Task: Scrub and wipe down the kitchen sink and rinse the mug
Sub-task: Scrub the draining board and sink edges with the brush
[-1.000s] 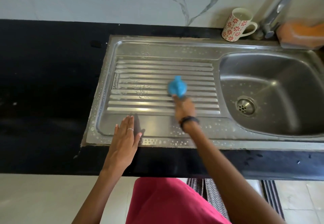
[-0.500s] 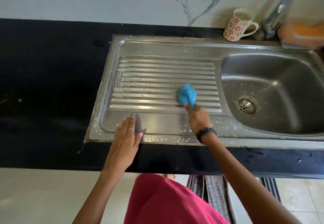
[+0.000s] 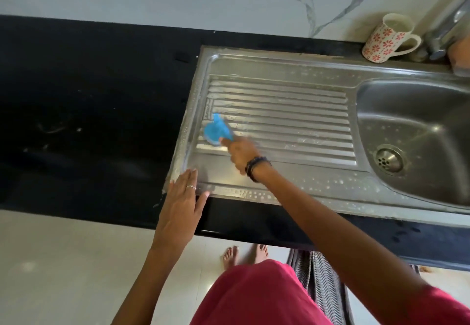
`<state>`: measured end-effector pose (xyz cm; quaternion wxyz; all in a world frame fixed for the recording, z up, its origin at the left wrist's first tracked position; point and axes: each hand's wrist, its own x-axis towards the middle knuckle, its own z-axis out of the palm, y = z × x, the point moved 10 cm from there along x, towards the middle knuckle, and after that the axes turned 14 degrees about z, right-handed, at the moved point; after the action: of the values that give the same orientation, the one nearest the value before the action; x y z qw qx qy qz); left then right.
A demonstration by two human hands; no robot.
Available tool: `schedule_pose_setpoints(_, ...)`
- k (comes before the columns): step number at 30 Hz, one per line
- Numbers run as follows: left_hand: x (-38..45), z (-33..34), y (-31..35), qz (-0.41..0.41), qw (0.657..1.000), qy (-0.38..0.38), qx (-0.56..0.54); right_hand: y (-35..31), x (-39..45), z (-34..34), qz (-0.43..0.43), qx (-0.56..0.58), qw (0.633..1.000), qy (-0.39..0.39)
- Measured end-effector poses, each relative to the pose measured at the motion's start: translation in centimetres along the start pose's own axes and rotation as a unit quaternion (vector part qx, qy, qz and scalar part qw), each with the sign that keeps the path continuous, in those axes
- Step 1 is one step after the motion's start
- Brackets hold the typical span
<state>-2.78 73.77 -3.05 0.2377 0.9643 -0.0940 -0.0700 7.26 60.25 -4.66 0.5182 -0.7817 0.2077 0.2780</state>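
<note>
A steel sink (image 3: 292,75) with a ribbed, soapy drainboard sits in a black counter. Its basin (image 3: 419,131) with a drain lies at the right. My right hand (image 3: 241,155) grips a blue scrubber (image 3: 217,131) pressed on the left end of the ribs. Flat and with straight fingers, my left hand (image 3: 180,202) rests on the sink's front-left corner. A white mug (image 3: 387,38) with red flowers stands upright behind the sink, beside the tap.
The black counter (image 3: 89,121) stretches left of the sink. A chrome tap (image 3: 447,21) rises at the back right, with an orange object (image 3: 461,57) beside it. Marble wall behind. A striped mat (image 3: 323,286) lies on the floor.
My right hand has swept the blue scrubber from the middle of the drainboard to its left end. My left hand has stayed on the front-left corner. The view has shifted left.
</note>
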Motion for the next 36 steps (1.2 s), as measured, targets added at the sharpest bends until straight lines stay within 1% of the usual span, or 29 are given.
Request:
schedule_pose_setpoints(1,-0.3,-0.2,-0.4,-0.012,1.0,-0.002,-0.004,-0.3,0.4,-0.4,0.007,0.015,1.0,0.024)
schedule_pose_setpoints(2,-0.6,-0.3,-0.8,-0.017,1.0,-0.005,-0.005,-0.4,0.3,0.1,0.005,0.005,0.999,0.034)
schedule_pose_setpoints(3,-0.8,-0.3,-1.1,-0.015,1.0,-0.008,-0.006,-0.3,0.0,1.1,0.0,-0.025,0.999,0.025)
schedule_pose_setpoints(4,-1.0,-0.3,-1.4,-0.009,1.0,-0.011,-0.003,-0.1,-0.6,2.7,-0.009,-0.069,0.998,-0.006)
schedule_pose_setpoints(6,-1.2,-0.6,-1.6,0.012,1.0,-0.004,0.008,-0.2,-2.6,5.1,-0.022,-0.169,0.982,-0.081)
schedule_pose_setpoints(7,-1.3,-0.8,-1.7,0.023,1.0,0.004,0.016,-0.5,-2.7,5.3,-0.027,-0.192,0.977,-0.088)
schedule_pose_setpoints(8,-1.3,-1.1,-1.8,0.032,0.999,0.011,0.024,-1.0,-2.1,4.7,-0.025,-0.18,0.98,-0.075)
schedule_pose_setpoints(10,-1.5,-1.2,-1.9,0.041,0.999,0.015,0.032,-1.3,-1.2,2.9,-0.006,-0.086,0.996,-0.031)
schedule_pose_setpoints(11,-1.6,-1.2,-2.1,0.042,0.998,0.016,0.032,-1.2,-1.4,2.9,-0.006,-0.07,0.997,-0.024)
schedule_pose_setpoints(12,-1.7,-1.1,-2.3,0.042,0.998,0.016,0.032,-0.8,-2.2,3.7,-0.01,-0.08,0.996,-0.032)
schedule_pose_setpoints(14,-1.9,-0.9,-2.4,0.045,0.998,0.015,0.047,0.8,-4.0,5.9,-0.013,-0.172,0.982,-0.083)
schedule_pose_setpoints(15,-2.1,-0.9,-2.5,0.044,0.997,0.015,0.057,1.6,-4.8,6.0,-0.005,-0.196,0.976,-0.098)
schedule_pose_setpoints(16,-2.2,-0.9,-2.6,0.041,0.997,0.016,0.062,1.8,-4.8,5.2,0.002,-0.188,0.977,-0.099)
schedule_pose_setpoints(17,-2.3,-0.7,-2.6,0.042,0.997,0.013,0.064,2.0,-4.2,3.5,0.006,-0.156,0.985,-0.077)
schedule_pose_setpoints(19,-2.3,-0.3,-2.1,0.056,0.997,0.005,0.06,2.1,-2.6,-1.6,0.017,-0.075,0.997,0.026)
schedule_pose_setpoints(20,-2.3,-0.1,-1.8,0.062,0.997,0.003,0.055,2.4,-2.5,-3.5,0.024,-0.048,0.996,0.073)
schedule_pose_setpoints(21,-2.3,0.0,-1.5,0.066,0.997,0.002,0.049,2.8,-2.8,-4.3,0.027,-0.04,0.995,0.089)
schedule_pose_setpoints(22,-2.1,0.2,-1.2,0.07,0.997,-0.001,0.045,3.4,-3.3,-4.0,0.029,-0.044,0.996,0.074)
schedule_pose_setpoints(23,-2.0,0.4,-0.9,0.074,0.996,-0.006,0.045,4.2,-3.8,-2.8,0.041,-0.057,0.997,0.031)
schedule_pose_setpoints(25,-1.8,0.9,0.0,0.08,0.996,-0.014,0.04,6.0,-5.8,-0.1,0.102,-0.089,0.987,-0.082)
schedule_pose_setpoints(26,-1.7,1.1,0.4,0.084,0.996,-0.017,0.036,6.4,-6.1,0.2,0.112,-0.093,0.984,-0.104)
schedule_pose_setpoints(27,-1.5,1.4,1.0,0.094,0.995,-0.021,0.034,6.3,-5.6,-0.5,0.1,-0.083,0.988,-0.083)
schedule_pose_setpoints(29,-1.1,1.9,2.1,0.114,0.992,-0.033,0.034,5.4,-4.4,-4.2,0.058,-0.033,0.996,0.054)
schedule_pose_setpoints(30,-1.1,2.1,2.4,0.119,0.992,-0.035,0.034,5.3,-4.4,-5.4,0.044,-0.021,0.993,0.105)
schedule_pose_setpoints(31,-1.0,2.2,2.6,0.121,0.991,-0.035,0.034,5.4,-4.7,-5.4,0.039,-0.025,0.993,0.112)
schedule_pose_setpoints(32,-1.0,2.3,2.7,0.122,0.991,-0.036,0.035,5.9,-5.0,-4.4,0.04,-0.042,0.995,0.082)
schedule_pose_setpoints(34,-0.9,2.5,2.9,0.126,0.99,-0.04,0.04,7.2,-6.3,-1.6,0.08,-0.08,0.993,-0.042)
schedule_pose_setpoints(35,-0.8,2.6,2.9,0.128,0.99,-0.043,0.043,7.4,-6.6,-1.5,0.087,-0.092,0.99,-0.06)
schedule_pose_setpoints(36,-0.7,2.6,2.9,0.129,0.989,-0.045,0.047,7.2,-6.2,-2.5,0.077,-0.096,0.992,-0.036)
